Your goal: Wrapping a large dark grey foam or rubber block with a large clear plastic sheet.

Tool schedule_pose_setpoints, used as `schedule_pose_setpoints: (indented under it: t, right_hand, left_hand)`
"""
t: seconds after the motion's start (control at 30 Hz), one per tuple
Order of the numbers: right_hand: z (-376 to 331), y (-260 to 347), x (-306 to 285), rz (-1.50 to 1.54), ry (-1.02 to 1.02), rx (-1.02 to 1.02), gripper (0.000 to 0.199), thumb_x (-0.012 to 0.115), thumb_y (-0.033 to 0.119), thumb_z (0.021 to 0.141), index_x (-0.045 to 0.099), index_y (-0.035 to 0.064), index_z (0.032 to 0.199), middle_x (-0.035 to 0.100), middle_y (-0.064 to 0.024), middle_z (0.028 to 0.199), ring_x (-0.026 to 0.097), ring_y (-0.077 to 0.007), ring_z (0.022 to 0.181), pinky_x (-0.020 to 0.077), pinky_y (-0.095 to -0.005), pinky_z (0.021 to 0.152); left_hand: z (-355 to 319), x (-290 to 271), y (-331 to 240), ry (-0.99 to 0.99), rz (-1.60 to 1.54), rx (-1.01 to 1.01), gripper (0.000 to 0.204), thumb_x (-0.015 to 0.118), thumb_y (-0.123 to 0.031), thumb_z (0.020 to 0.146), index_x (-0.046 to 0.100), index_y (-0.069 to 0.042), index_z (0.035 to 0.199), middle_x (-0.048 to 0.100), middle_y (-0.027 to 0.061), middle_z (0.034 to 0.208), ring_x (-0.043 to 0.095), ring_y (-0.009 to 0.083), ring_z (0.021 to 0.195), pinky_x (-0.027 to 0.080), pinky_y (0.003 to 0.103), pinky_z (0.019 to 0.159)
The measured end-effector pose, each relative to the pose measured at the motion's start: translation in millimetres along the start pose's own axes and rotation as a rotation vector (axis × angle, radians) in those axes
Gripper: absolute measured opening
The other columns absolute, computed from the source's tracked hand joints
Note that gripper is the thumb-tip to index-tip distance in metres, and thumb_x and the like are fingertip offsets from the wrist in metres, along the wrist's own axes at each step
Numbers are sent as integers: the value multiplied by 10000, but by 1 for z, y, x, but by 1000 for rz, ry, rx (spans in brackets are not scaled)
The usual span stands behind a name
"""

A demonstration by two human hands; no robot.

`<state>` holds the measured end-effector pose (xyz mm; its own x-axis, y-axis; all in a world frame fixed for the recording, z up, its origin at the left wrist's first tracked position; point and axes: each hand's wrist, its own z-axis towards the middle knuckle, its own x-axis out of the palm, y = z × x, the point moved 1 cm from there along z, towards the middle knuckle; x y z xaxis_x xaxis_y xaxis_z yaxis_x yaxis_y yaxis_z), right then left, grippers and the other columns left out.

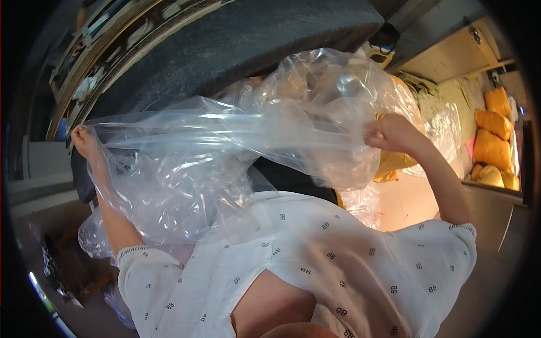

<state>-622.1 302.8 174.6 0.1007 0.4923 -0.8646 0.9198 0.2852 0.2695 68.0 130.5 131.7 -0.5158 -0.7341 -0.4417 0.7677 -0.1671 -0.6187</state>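
Plastic film [236, 132], clear and glossy, drawn out in front of the chest in the head view: stretched to 1 taut band between 2 raised fists, then sagging in loose, crinkled folds toward the lap and the white printed shirt [315, 248]. Left hand [83, 141]: fingers curled tight on the far left edge, without a visible gap. Right hand [389, 134]: fingers folded inward at the other end of the band, apparently clenched on film; too blurred to confirm exact fingertip contact. Cannot tell whether gripping 1 layer or 2.

Judged as a spreading step, so best done by pulling evenly from both ends, at matching height. Pinch a wide gather rather than a thin corner, to lower the risk of tearing. Free the folds draped along the left forearm [121, 228] before pulling wider. Watch too for dragging on the bunched film [321, 84], heaped near the dark grey slab [242, 50], and for snagging on the yellow cloth [391, 163] just below the right fist. Likely slippery and clingy, so better moved slowly.
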Motion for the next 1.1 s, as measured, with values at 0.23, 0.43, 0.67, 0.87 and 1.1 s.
schedule_pose_setpoints:
  t: [0.23, 0.43, 0.67, 0.87, 1.1]
  right_hand:
    - [-153, -167, 82, -658, 407, 970, 234, 526, 175, 712, 669, 90, 877, 647, -108, 946, 599, -246, 946, 456, -371, 776]
    - [-244, -274, -46, -445, -440, 1456, 305, 433, 322, 841, 623, 140, 994, 624, -147, 972, 595, -349, 888, 466, -436, 752]
    - [-35, -269, -152, -94, -948, 906, 218, 570, 245, 781, 661, 104, 921, 626, -125, 686, 631, -261, 722, 477, -383, 674]
    - [135, -158, -243, 190, -1813, 78, 445, 614, 334, 805, 527, -1, 1085, 594, -109, 973, 592, -180, 817, 451, -296, 730]
    - [218, -154, -122, -33, -943, -86, 530, 537, 468, 814, 512, 58, 1148, 583, -137, 1032, 567, -291, 945, 428, -366, 817]
  left_hand:
    - [-7, 78, -48, 196, -461, -23, 182, 493, -219, 909, 503, -38, 912, 454, -13, 778, 407, 70, 695, 363, 196, 653]
    - [15, 84, 23, 123, -421, -103, 226, 518, -226, 893, 532, -16, 973, 519, 22, 843, 466, 100, 740, 398, 224, 695]
    - [37, -51, 148, -34, 346, -20, 399, 469, -317, 884, 518, 32, 1069, 552, 200, 1021, 517, 301, 938, 388, 349, 850]
    - [-3, -173, 192, -49, 505, -184, 378, 448, -304, 883, 525, 22, 1058, 541, 215, 1050, 516, 341, 965, 388, 366, 862]
    - [-42, -234, 175, -147, 754, -432, 315, 419, -297, 883, 519, -31, 1019, 567, 182, 932, 538, 342, 856, 419, 378, 790]
